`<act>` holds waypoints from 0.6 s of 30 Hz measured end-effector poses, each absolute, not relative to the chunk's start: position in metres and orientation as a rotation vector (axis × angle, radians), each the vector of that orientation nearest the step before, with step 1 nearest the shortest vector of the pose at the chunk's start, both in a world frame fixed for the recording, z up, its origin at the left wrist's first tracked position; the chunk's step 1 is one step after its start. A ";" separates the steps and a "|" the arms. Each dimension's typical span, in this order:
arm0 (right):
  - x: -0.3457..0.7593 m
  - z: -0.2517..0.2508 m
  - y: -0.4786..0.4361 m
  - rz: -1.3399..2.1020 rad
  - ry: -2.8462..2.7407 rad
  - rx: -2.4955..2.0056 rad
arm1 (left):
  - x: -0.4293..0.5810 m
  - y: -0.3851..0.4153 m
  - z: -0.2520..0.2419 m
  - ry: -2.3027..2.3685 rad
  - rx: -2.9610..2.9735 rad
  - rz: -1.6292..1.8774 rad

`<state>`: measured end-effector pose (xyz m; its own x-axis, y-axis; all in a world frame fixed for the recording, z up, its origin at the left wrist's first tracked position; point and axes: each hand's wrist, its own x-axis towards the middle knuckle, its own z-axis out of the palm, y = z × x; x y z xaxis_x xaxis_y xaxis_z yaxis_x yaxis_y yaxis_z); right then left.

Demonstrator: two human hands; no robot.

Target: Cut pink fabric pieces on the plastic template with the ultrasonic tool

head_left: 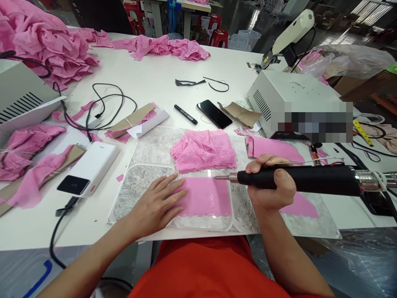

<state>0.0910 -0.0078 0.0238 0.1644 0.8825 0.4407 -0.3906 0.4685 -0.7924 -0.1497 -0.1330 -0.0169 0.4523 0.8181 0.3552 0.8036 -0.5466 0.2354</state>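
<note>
My left hand (159,203) lies flat with its fingers spread, pressing the left side of a smooth pink fabric piece (206,196). The piece rests over a clear plastic template (201,225) on a scuffed translucent board (149,151). In my closed right hand (276,186) is a thick black handheld tool (313,180), lying nearly level. Its slim metal tip points left, at the top edge of the fabric piece. Just beyond, a folded heap of pink lace fabric (203,151) sits on the board. More pink fabric (276,150) lies partly behind my right hand.
A grey vented box (297,93) stands at the right, another (21,91) at the left. A phone (214,114), a black marker (185,114) and a white power bank (89,169) with cables lie around the board. Pink fabric is piled (40,37) at the far left.
</note>
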 end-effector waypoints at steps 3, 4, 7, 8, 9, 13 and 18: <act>0.088 0.022 -0.009 1.003 -1.046 -0.558 | -0.149 -0.133 -0.017 1.481 2.644 0.693; 0.088 0.021 -0.009 1.013 -1.050 -0.557 | -0.149 -0.133 -0.018 1.484 2.639 0.696; 0.086 0.020 -0.011 1.033 -1.065 -0.550 | -0.149 -0.133 -0.018 1.501 2.620 0.692; 0.085 0.020 -0.011 1.030 -1.072 -0.544 | -0.149 -0.133 -0.018 1.503 2.619 0.689; 0.085 0.020 -0.011 1.023 -1.082 -0.537 | -0.149 -0.133 -0.018 1.503 2.622 0.685; 0.085 0.020 -0.010 1.011 -1.117 -0.539 | -0.150 -0.133 -0.015 1.491 2.666 0.670; 0.098 0.027 -0.003 0.950 -1.005 -0.605 | -0.150 -0.131 -0.014 1.478 2.703 0.660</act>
